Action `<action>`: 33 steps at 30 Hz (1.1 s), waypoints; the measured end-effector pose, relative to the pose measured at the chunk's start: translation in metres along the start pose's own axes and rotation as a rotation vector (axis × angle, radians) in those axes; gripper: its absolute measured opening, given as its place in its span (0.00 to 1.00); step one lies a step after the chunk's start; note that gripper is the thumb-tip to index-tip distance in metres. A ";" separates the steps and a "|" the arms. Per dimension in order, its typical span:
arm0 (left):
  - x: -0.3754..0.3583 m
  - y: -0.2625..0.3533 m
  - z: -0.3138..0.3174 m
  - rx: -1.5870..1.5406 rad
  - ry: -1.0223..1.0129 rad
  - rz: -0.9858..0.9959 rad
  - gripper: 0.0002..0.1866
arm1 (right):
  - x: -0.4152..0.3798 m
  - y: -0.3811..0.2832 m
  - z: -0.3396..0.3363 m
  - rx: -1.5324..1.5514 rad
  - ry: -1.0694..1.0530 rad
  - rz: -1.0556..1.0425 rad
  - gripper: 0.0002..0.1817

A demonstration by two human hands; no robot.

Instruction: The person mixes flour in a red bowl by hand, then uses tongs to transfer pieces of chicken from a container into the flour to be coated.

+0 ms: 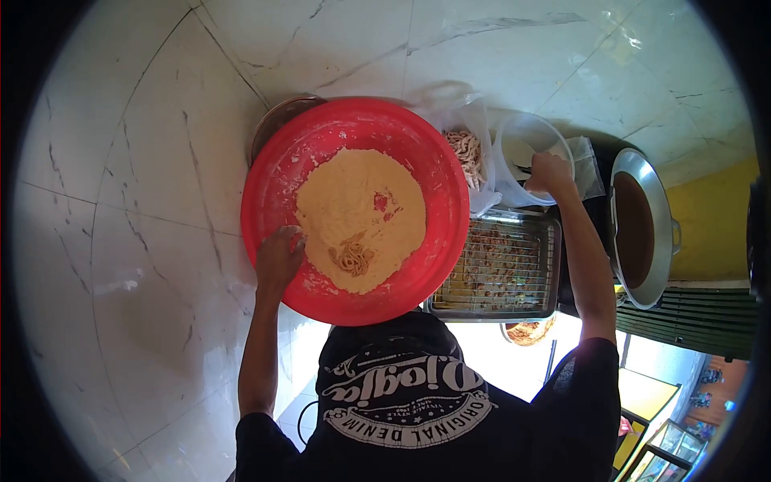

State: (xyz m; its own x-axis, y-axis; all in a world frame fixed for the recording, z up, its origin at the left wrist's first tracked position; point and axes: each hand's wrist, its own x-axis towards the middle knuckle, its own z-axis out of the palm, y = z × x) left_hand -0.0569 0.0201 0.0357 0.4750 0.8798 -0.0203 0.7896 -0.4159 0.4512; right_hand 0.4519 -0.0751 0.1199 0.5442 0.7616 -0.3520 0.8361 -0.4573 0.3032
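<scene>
A large red basin (353, 309) holds pale yellow flour (353, 181), with a small clump of coated strips (352, 257) on it. My left hand (279, 253), dusted with flour at the fingertips, is closed on the basin's left rim. At the right, my right hand (550, 175) is closed over a translucent white tub (518, 132), gripping a utensil with a dark part whose lower end is hard to see. Between basin and tub, a clear plastic bag (478, 112) contains pale strips (466, 153).
A metal tray with a wire rack (494, 269) and brown crumbs stands right of the basin. Farther right is a wide metal pan (634, 233) of brown liquid. Another round vessel (277, 120) shows behind the basin. Marbled tiles (161, 161) lie at the left.
</scene>
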 end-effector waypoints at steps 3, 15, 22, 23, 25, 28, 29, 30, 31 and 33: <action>0.000 0.000 0.000 -0.002 0.001 -0.004 0.14 | 0.004 -0.005 0.009 -0.025 0.003 -0.014 0.17; -0.001 0.003 -0.001 -0.012 -0.004 -0.007 0.14 | 0.005 0.005 0.020 -0.052 0.124 -0.061 0.13; -0.001 0.000 0.001 -0.020 0.004 -0.002 0.15 | -0.027 0.028 -0.022 0.047 0.256 -0.002 0.16; -0.002 0.000 0.001 -0.017 0.004 0.005 0.15 | -0.032 0.031 -0.030 0.047 0.255 0.001 0.16; -0.001 0.000 0.002 -0.018 0.002 0.012 0.15 | -0.041 0.037 -0.043 0.044 0.291 0.010 0.20; -0.002 0.000 0.001 -0.018 -0.008 0.006 0.15 | -0.048 0.043 -0.054 0.044 0.321 0.033 0.23; -0.002 0.001 0.001 -0.019 -0.014 -0.007 0.15 | -0.048 0.043 -0.055 0.044 0.322 0.035 0.23; -0.002 0.001 0.001 -0.020 -0.013 -0.004 0.15 | -0.047 0.043 -0.056 0.052 0.296 0.050 0.25; -0.002 0.001 0.001 -0.019 -0.014 -0.002 0.15 | -0.046 0.043 -0.057 0.060 0.270 0.065 0.26; -0.002 0.000 0.001 -0.019 -0.013 -0.001 0.15 | -0.041 0.039 -0.052 0.045 0.224 0.066 0.28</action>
State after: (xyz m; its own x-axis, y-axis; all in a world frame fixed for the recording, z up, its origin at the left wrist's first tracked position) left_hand -0.0577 0.0181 0.0343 0.4792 0.8771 -0.0318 0.7826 -0.4106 0.4680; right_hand 0.4590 -0.1003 0.1924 0.5727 0.8101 -0.1257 0.8042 -0.5255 0.2777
